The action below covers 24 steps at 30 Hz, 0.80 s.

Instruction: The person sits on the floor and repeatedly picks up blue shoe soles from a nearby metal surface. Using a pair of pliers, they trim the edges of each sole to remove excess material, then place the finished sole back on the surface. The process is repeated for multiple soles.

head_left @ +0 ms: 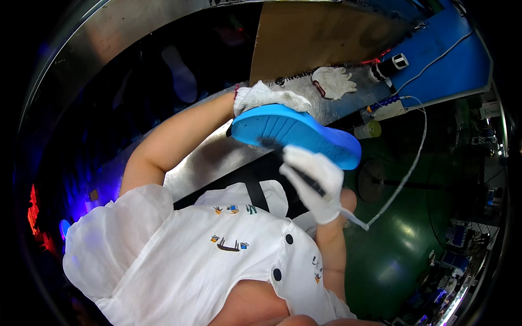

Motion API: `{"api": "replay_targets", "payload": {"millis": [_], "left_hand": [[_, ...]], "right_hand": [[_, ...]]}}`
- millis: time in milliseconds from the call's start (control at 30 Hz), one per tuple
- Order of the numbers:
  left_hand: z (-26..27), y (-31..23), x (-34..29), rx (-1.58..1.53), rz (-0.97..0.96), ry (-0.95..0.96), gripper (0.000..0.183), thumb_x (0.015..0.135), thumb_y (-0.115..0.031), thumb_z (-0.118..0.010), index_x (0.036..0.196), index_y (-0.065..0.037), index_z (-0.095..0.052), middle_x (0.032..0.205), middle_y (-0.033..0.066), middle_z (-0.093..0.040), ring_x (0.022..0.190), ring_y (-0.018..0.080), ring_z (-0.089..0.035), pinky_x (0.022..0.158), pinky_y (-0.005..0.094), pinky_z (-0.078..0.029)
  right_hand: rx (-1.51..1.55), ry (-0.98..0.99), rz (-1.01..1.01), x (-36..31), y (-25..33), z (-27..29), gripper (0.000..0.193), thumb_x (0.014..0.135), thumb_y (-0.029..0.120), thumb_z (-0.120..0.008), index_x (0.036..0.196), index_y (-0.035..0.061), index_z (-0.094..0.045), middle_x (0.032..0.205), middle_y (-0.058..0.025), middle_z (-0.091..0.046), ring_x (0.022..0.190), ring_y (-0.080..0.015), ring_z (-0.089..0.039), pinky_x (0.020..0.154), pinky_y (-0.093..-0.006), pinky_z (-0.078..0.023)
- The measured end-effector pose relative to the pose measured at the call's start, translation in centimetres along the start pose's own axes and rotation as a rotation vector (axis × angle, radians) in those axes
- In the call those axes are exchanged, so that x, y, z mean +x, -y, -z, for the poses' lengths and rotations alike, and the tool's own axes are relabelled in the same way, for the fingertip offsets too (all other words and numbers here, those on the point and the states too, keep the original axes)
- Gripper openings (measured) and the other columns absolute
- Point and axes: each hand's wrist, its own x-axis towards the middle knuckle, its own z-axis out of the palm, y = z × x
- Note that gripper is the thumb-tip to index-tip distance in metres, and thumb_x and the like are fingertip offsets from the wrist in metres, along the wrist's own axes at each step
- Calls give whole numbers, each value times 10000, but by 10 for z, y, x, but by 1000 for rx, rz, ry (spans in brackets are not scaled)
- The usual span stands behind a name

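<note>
A blue shoe sole (pixel 293 130) with grooves across its surface is held tilted over the metal ledge. My left hand (pixel 269 99), in a white knit glove, grips it along its far edge; its fingers are partly hidden behind the sole. My right hand (pixel 315 182), in a white glove, is closed around the dark handle of a brush (pixel 270 143). The brush's black tip is blurred and lies at the sole's near edge; I cannot tell whether it touches. From beside my right wrist, a thin pale tube (pixel 401 182) loops up to the right.
A spare white glove (pixel 333 82) lies on the metal ledge (pixel 201 157), beside a brown cardboard sheet (pixel 321 41). Further right are a black cylinder (pixel 389 66), a blue panel (pixel 440 51) and a blue segmented hose (pixel 385 103). A pale sole (pixel 179 74) rests in the dark area behind.
</note>
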Motion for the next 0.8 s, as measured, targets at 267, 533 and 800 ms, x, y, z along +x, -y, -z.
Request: {"api": "replay_targets", "payload": {"millis": [267,533,800], "left_hand": [[1,-18,-7,-68,100,31,417,974,-311,-549,1328,-91,-580,1356,98,-559,1241,207,-538,1067,326,-417],[10,-21,-10,-120,212,-78,450,990,-351,-514,1343,-76,-561,1368,112,-541,1251,213,-528,1064,335,-423],[0,-67,-35,-260,408,-293,426,965,-366,-540,1252,-60,-615,1122,137,-677,939,197,-689,911,294,-531]], "right_hand": [[-121,16,36,7,6,13,250,749,104,-672,997,125,-699,1064,-40,-696,616,-198,-575,551,-312,-497],[-170,-31,47,10,12,22,301,656,68,-733,957,81,-719,1015,-93,-716,605,-211,-597,536,-278,-482],[-165,-107,46,6,1,33,249,716,77,-730,960,123,-722,1004,-44,-721,585,-180,-574,520,-279,-486]]}}
